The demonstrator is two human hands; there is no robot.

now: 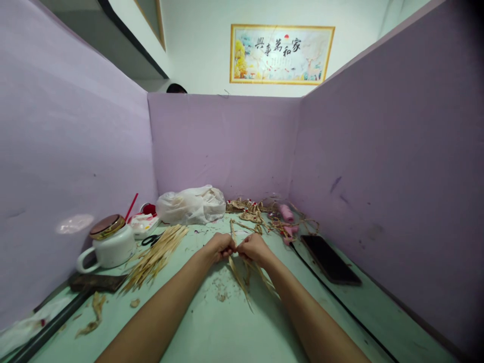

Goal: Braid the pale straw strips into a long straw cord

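My left hand (219, 247) and my right hand (254, 248) meet over the middle of the pale green table (212, 327), both with fingers closed. Between them they pinch a few dry straw strips (242, 276), whose loose ends hang down and trail toward me on the table. One strip end (232, 228) sticks up past the fingers. A bundle of straw strips (155, 258) lies to the left of my left hand.
A white lidded mug (108, 244), black scissors (151, 240) and a white plastic bag (191, 204) are at the left and back. Woven straw pieces (249, 212) and a pink roll (286, 213) lie at the back right. A dark phone (329, 259) with cable is at right. Purple partitions enclose the table.
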